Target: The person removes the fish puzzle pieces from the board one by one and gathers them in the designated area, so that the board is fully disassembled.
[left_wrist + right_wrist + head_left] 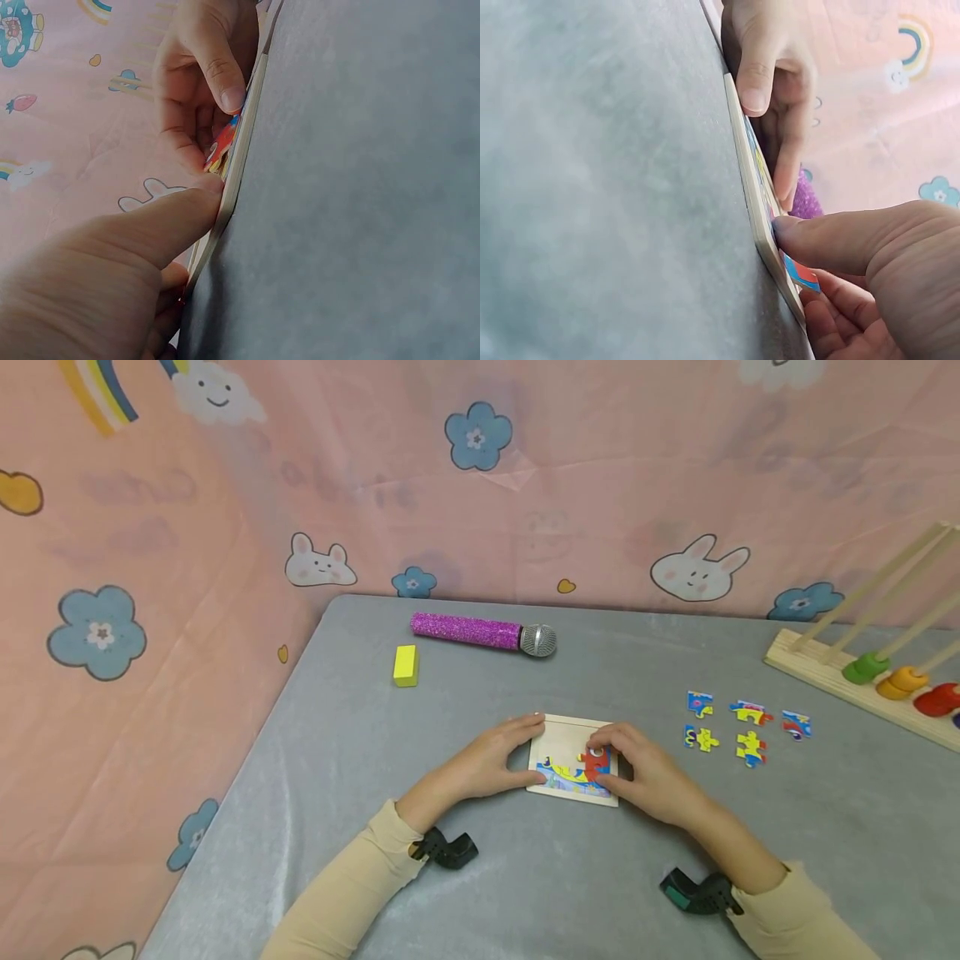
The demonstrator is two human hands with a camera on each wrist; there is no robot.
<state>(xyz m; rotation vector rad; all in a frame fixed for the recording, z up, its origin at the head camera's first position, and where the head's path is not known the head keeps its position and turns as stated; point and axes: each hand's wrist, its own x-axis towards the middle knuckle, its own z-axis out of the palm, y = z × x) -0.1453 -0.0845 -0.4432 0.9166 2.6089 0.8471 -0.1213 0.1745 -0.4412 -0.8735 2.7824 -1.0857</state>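
A small wooden puzzle tray (562,739) lies on the grey cloth, with joined fish-picture pieces along its near side. My left hand (487,764) holds the tray's left side, thumb at the near corner and fingertips at the far one. At the tray's right side, my right hand (652,777) pinches a red and blue puzzle piece (596,760) between thumb and fingers. That puzzle piece (801,273) looks tilted in the right wrist view, one edge raised above the tray. From the left wrist, the puzzle piece (219,146) shows partly behind the right thumb.
Several loose puzzle pieces (751,748) lie right of the tray. Farther right stands a wooden peg stand (825,675) with coloured rings. A purple glitter microphone (465,630) and a yellow block (406,666) lie behind the tray. Pink printed cloth (525,527) hangs at the back.
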